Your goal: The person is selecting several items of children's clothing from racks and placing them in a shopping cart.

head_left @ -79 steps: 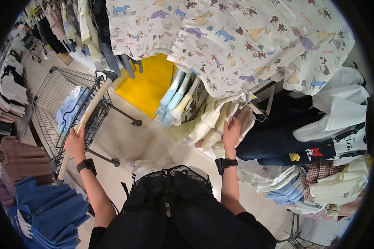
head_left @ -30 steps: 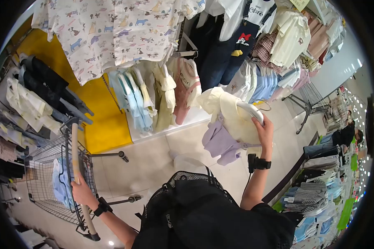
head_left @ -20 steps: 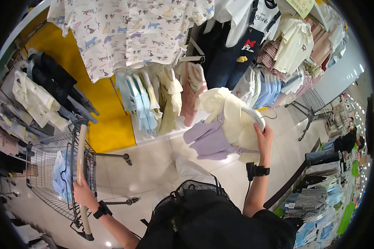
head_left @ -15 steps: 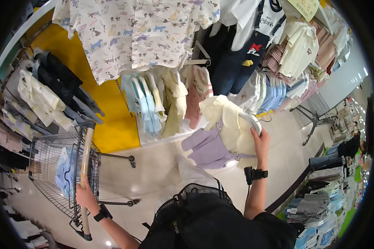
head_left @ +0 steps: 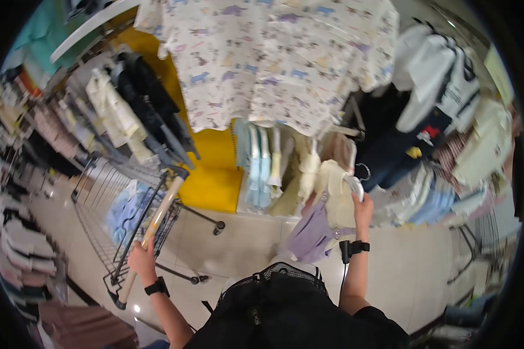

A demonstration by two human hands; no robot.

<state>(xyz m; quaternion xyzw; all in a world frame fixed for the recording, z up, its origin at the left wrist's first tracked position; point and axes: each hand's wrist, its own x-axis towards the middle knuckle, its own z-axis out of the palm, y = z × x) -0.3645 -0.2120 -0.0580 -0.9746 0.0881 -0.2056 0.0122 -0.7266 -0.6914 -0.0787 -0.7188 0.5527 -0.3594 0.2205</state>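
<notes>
My left hand is wrapped round the pale handle of a wire shopping cart. Light blue clothing lies inside that cart. My right hand grips one end of a white clothes hanger, its metal hook pointing up. From the hanger hangs a children's outfit: a cream top with a lilac pinafore over it. The outfit is tilted and hangs close to the lower rack, its lilac part over the floor. Motion blurs some detail.
A white animal-print shirt hangs high in front. Below it is a row of small garments beside a yellow panel. Denim overalls hang to the right. Racks of clothes stand at left; another cart is at right.
The view has turned, shifting the racks rightward in the picture. My right hand has brought the hanger and outfit closer to the lower rack. My left hand keeps hold of the cart handle.
</notes>
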